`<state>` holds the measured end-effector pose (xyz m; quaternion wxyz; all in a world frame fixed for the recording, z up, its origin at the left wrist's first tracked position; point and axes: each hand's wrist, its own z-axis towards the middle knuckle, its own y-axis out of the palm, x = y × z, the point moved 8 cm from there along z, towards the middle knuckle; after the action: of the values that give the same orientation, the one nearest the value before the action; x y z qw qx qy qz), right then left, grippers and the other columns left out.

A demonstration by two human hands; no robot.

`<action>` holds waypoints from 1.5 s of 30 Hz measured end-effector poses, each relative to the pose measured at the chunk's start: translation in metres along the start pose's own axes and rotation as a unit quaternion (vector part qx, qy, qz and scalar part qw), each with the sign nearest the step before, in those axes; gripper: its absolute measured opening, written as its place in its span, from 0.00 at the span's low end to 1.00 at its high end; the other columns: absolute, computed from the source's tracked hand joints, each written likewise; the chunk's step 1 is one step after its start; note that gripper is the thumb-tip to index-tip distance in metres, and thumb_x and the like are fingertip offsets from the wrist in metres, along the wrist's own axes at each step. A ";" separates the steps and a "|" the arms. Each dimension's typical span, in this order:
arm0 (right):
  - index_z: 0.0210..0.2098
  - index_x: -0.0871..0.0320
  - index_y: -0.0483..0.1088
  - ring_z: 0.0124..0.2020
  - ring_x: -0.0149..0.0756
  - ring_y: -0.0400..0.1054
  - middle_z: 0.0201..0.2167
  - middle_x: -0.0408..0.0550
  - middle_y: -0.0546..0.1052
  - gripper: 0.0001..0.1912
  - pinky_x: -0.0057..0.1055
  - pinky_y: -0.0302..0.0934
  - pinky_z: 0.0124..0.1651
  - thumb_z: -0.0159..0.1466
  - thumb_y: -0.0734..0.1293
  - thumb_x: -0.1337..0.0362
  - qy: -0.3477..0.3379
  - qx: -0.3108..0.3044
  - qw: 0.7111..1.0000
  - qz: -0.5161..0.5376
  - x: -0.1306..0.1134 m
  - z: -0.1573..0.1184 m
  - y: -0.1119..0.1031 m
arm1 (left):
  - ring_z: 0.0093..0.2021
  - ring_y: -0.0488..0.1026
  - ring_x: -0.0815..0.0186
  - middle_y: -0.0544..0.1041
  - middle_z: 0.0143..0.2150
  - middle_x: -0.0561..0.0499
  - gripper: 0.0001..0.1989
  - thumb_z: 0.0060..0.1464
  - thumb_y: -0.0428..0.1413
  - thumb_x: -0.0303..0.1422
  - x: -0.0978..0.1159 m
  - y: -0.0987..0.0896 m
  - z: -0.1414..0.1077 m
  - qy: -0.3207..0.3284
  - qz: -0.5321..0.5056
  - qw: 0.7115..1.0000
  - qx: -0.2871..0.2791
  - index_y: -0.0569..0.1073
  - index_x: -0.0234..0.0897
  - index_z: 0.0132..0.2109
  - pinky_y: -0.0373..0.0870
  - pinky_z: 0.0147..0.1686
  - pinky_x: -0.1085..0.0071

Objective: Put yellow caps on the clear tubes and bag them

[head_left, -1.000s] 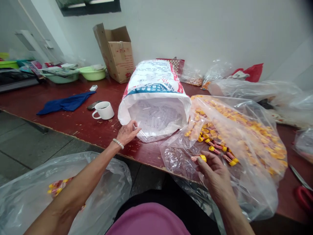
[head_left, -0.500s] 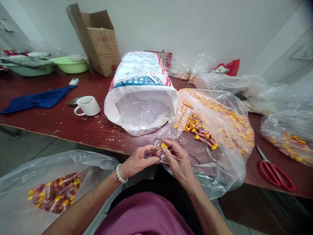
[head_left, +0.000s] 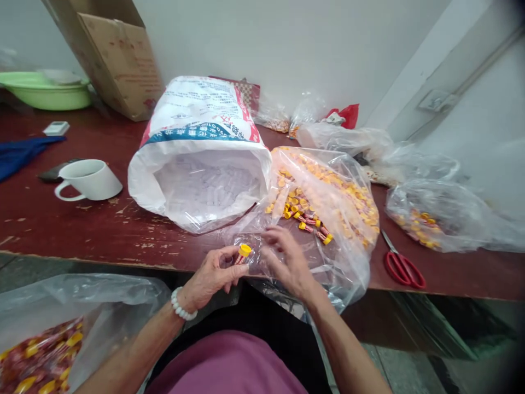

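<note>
My left hand is closed around a small yellow-capped tube with red-and-white contents, cap end up, at the table's front edge. Just to its right, my right hand is empty with its fingers apart. Beyond that hand lies a clear plastic bag spilling similar pieces with yellow caps. A white printed sack lies with its mouth facing me, and clear tubes show inside.
Red-handled scissors lie right of the bags. A white mug stands left, before a cardboard box and a green basin. Below the table's left edge, another plastic bag holds yellow-capped pieces.
The yellow-capped piece has gone from my right hand into the clear tube in my left. My right hand has let go and opened. The view has swung right.
</note>
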<state>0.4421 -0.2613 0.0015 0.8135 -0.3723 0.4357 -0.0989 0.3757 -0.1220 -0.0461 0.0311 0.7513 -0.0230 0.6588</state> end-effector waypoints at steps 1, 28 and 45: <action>0.48 0.55 0.67 0.45 0.38 0.67 0.48 0.51 0.71 0.15 0.36 0.62 0.49 0.65 0.59 0.56 0.057 0.043 0.996 -0.053 0.024 0.005 -0.013 | 0.25 0.63 0.72 0.68 0.26 0.53 0.13 0.49 0.59 0.39 0.001 -0.002 0.002 0.004 -0.006 1.000 0.009 0.73 0.35 0.38 0.62 0.19 0.78; 0.39 0.51 0.73 0.57 0.44 0.58 0.54 0.49 0.68 0.10 0.46 0.51 0.58 0.64 0.63 0.56 -0.006 0.052 0.991 0.124 -0.038 -0.022 0.010 | 0.40 0.71 0.63 0.74 0.45 0.47 0.21 0.49 0.60 0.33 0.013 0.018 0.004 0.078 0.093 0.992 0.042 0.67 0.37 0.51 0.67 0.39 0.69; 0.60 0.53 0.51 0.60 0.49 0.54 0.59 0.56 0.60 0.45 0.49 0.53 0.60 0.50 0.74 0.52 -0.101 0.000 0.994 0.048 -0.044 -0.033 0.020 | 0.22 0.61 0.76 0.65 0.26 0.56 0.12 0.47 0.61 0.31 0.007 0.029 -0.001 -0.029 -0.215 0.976 -0.038 0.69 0.32 0.38 0.60 0.22 0.78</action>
<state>0.3868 -0.2427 0.0044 0.8571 -0.3588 0.3689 -0.0223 0.3738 -0.1503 -0.0387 0.1996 0.7556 0.1128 0.6136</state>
